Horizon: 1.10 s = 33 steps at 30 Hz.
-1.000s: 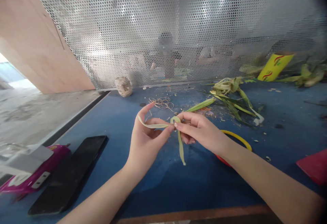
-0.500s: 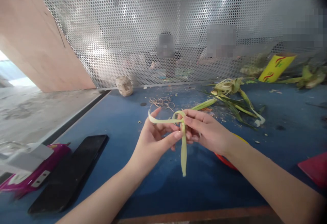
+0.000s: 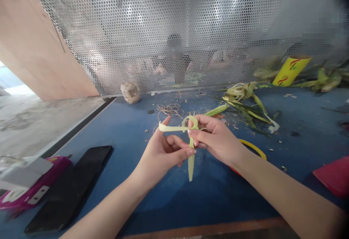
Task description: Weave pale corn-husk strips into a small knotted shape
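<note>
Pale green corn husk strips (image 3: 176, 128), looped and crossed at a knot, are held over the middle of the blue table. My right hand (image 3: 211, 135) pinches them at the crossing, thumb and fingers closed. One strip runs left to the index finger of my left hand (image 3: 165, 152); another hangs straight down. The thumb and fingers of my left hand pinch the hanging strip just below the knot. Beyond my hands lies a tangle of thin string (image 3: 171, 110). Some fingertips are hidden behind the strips.
A heap of corn husks (image 3: 242, 101) lies behind my right hand, near a yellow roll (image 3: 291, 71). A black phone (image 3: 72, 188) and a purple power strip (image 3: 43, 184) sit at left. A perforated metal screen (image 3: 147, 32) closes the back. Under my right wrist shows a yellow and red ring (image 3: 255, 148).
My left thumb and fingers have slid a little down the hanging strip. My right fingers have closed lower over the knot. The view has shifted slightly.
</note>
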Motion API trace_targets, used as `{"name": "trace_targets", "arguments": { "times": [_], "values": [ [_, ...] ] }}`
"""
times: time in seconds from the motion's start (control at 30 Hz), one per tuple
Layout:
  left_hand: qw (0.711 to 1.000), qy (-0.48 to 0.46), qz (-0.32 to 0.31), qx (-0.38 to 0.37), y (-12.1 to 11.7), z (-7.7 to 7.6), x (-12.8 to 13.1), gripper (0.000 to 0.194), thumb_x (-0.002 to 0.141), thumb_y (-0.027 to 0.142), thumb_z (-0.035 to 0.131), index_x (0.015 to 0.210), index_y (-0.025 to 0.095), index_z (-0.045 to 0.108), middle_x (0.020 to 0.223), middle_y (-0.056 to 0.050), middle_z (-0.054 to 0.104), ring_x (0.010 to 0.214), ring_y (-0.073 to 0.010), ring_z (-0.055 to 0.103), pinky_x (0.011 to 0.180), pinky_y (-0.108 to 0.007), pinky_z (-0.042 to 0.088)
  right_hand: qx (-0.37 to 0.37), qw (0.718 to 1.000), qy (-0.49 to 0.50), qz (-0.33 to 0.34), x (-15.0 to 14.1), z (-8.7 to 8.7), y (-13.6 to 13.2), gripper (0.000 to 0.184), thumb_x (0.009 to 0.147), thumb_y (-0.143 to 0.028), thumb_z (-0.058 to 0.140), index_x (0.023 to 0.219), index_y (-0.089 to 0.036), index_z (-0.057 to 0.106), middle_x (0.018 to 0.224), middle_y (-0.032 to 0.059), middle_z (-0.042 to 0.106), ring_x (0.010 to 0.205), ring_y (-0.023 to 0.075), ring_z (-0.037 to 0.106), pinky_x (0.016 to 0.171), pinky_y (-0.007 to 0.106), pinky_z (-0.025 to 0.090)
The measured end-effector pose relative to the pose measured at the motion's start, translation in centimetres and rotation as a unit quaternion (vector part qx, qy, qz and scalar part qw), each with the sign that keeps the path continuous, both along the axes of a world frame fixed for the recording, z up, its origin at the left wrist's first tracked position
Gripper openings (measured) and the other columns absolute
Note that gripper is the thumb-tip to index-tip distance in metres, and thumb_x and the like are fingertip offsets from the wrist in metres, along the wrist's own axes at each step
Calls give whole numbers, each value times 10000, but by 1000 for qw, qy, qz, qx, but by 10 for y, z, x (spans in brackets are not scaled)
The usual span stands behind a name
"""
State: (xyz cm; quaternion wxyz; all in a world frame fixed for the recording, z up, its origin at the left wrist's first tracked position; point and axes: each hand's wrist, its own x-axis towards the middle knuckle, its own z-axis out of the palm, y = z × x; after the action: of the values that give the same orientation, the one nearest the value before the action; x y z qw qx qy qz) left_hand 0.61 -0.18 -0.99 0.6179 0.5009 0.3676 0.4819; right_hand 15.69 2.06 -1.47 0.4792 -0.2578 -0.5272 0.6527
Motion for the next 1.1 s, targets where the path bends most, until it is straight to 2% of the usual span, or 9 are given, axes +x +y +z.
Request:
{"name": "trace_targets", "arguments": {
  "times": [0.2, 0.27, 0.37, 0.53, 0.67, 0.77, 0.87, 0.97, 1.1],
  "values": [
    [1000, 2, -24, -15, 0, -1, 1, 1006, 601, 64, 755, 1412, 219, 182, 542, 83, 582, 417, -52, 478, 401, -152, 393, -41, 998, 41, 13, -2, -2, 1, 197, 691, -226, 726, 717, -172, 539, 523, -75, 496, 441, 40, 391, 447, 177, 314],
    [1000, 7, -21, 7, 0, -6, 2, 976, 616, 61, 741, 1406, 223, 192, 563, 85, 575, 437, -53, 493, 430, -166, 418, -55, 997, 30, 46, 1, -2, 3, 181, 742, -274, 691, 740, -165, 547, 527, -63, 501, 445, 40, 374, 457, 180, 313],
    [998, 10, 7, 57, -1, -11, 3, 877, 647, 64, 716, 1375, 213, 249, 637, 68, 568, 576, -87, 576, 573, -223, 499, -68, 992, 18, 103, 7, -2, 6, 177, 845, -337, 571, 845, -160, 566, 582, -30, 535, 470, 51, 374, 480, 194, 326],
    [992, 0, 69, 108, -1, -8, 3, 652, 691, 155, 704, 1265, 187, 396, 884, -21, 595, 852, -156, 601, 742, -286, 523, -5, 991, -18, 135, 10, 0, 4, 148, 916, -277, 452, 981, -169, 528, 580, -38, 491, 486, 74, 383, 487, 217, 318],
    [985, 14, 92, 149, 0, -6, 2, 715, 677, 144, 717, 1290, 230, 360, 1007, -39, 584, 957, -182, 578, 738, -281, 526, 32, 989, -88, 117, 6, 2, -2, 168, 937, -257, 391, 1089, -189, 412, 585, -51, 483, 505, 89, 429, 510, 237, 333],
    [982, 37, 88, 160, 0, -6, 1, 712, 714, 143, 690, 1323, 240, 335, 1084, -60, 604, 905, -164, 598, 729, -275, 527, 25, 988, -105, 108, 4, 2, -6, 156, 942, -237, 358, 1091, -197, 341, 557, -70, 450, 493, 91, 401, 516, 247, 329],
    [981, 52, 97, 161, 0, -5, 0, 729, 724, 150, 686, 1346, 239, 317, 1037, -61, 647, 834, -159, 628, 702, -270, 529, 5, 993, -88, 82, 2, 0, -8, 186, 933, -203, 352, 1109, -222, 294, 561, -83, 421, 485, 84, 364, 493, 231, 297],
    [987, 46, 75, 132, -1, -3, 1, 799, 719, 140, 689, 1383, 234, 256, 932, -47, 671, 800, -166, 640, 723, -294, 527, -9, 997, -51, 58, 1, -2, -8, 244, 916, -179, 382, 1133, -243, 290, 623, -75, 431, 493, 68, 344, 481, 211, 281],
    [987, 62, 56, 137, -3, -2, 2, 806, 711, 143, 693, 1376, 258, 253, 873, -29, 645, 780, -173, 630, 670, -289, 521, -14, 995, -69, 72, 2, -2, -8, 254, 915, -181, 392, 1146, -251, 313, 662, -64, 448, 488, 56, 340, 470, 196, 290]
  ]
}}
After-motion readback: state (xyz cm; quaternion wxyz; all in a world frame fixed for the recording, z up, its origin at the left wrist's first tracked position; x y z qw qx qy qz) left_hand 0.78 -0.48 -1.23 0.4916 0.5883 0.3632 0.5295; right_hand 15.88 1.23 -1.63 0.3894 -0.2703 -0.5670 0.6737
